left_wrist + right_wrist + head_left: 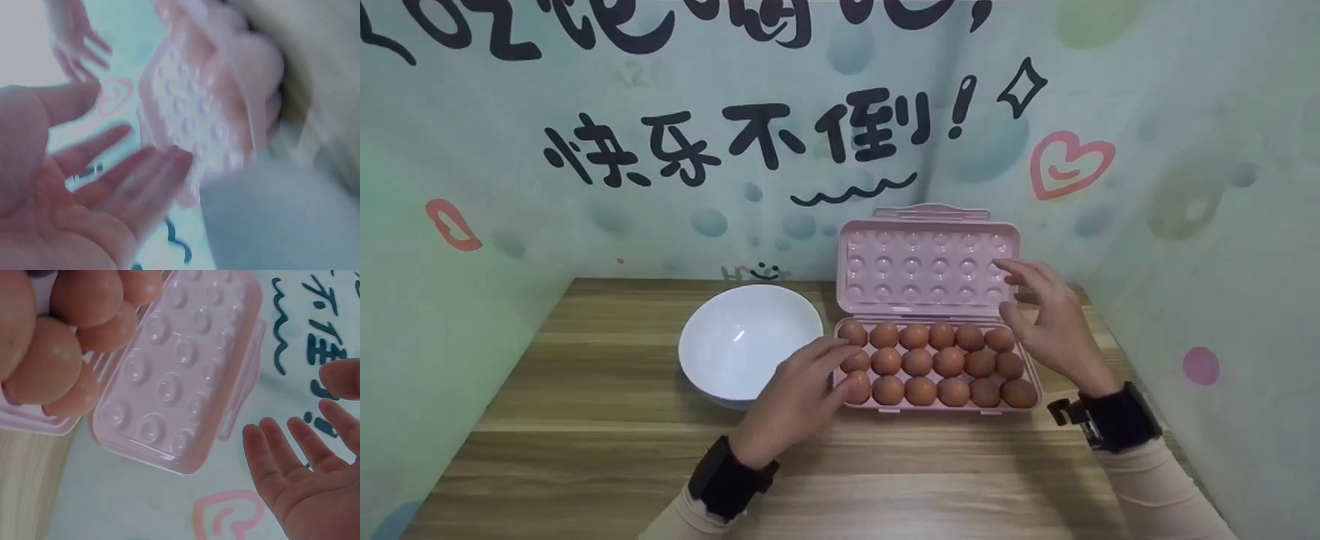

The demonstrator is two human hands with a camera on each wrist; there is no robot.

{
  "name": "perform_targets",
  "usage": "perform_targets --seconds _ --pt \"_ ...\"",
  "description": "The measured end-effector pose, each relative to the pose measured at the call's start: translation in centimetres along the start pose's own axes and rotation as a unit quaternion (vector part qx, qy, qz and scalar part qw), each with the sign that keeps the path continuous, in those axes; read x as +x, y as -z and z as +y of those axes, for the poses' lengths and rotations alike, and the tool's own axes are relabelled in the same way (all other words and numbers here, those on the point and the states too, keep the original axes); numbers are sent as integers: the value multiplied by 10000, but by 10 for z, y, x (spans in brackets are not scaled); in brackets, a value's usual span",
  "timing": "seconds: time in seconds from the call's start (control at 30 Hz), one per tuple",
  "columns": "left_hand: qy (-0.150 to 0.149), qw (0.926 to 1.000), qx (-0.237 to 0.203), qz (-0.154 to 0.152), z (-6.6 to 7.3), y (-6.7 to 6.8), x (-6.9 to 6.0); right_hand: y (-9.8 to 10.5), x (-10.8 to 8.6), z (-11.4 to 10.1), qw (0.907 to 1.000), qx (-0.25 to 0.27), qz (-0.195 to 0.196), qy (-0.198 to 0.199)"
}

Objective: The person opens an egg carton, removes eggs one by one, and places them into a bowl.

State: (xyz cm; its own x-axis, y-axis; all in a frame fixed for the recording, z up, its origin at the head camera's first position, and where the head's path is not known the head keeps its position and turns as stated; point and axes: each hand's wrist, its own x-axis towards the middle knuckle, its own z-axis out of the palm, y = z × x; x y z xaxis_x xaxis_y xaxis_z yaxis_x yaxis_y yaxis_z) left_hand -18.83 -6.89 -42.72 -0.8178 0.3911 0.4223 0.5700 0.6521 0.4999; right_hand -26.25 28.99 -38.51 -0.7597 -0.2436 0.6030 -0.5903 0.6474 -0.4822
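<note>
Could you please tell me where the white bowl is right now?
In the head view, the white bowl stands on the table, left of the open pink egg carton, partly hidden by the left hand.

Left grip [791, 405] open-palmed, fingers [813, 351] relaxed, right grip [1054, 322] farther forward, fingers and thumb [341, 379] parted, forearms [1159, 484] reaching forward

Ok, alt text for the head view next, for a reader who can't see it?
An open pink egg box holds eighteen brown eggs, with a person's left hand over its left end and right hand by its raised lid. A white bowl stands left of the box on a wood-grain table, before a lettered backdrop.
</note>
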Motion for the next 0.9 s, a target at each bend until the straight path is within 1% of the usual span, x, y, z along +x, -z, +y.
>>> perform_targets --seconds 0.07,0.13,0.2,0.27,0.4,0.53,0.67,0.77,0.9 --pt "-290 9994 83 170 -6 7 3 1 -7 -7 9999 16 -4 100" --pt "-533 9981 152 265 -13 14 4 2 -14 -13 9998 -5 -57 186" --pt "-711 9969 185 273 -20 19 5 3 -21 -18 9995 -68 -170 251" --pt "-799 9963 231 219 -26 24 6 5 -27 -24 9990 -174 -321 269" --pt "-698 9970 347 20 -35 31 7 8 -38 -33 9972 -410 -565 271" --pt "-425 9979 445 -180 -39 36 7 8 -46 -36 9960 -528 -635 326" --pt "-277 9983 486 -143 -41 39 8 4 -48 -37 9950 -603 -671 426" --pt "-299 9984 472 -29 -44 41 8 -2 -47 -40 9936 -679 -744 503" --pt "-340 9981 507 68 -47 43 7 -14 -45 -49 9919 -615 -883 682"
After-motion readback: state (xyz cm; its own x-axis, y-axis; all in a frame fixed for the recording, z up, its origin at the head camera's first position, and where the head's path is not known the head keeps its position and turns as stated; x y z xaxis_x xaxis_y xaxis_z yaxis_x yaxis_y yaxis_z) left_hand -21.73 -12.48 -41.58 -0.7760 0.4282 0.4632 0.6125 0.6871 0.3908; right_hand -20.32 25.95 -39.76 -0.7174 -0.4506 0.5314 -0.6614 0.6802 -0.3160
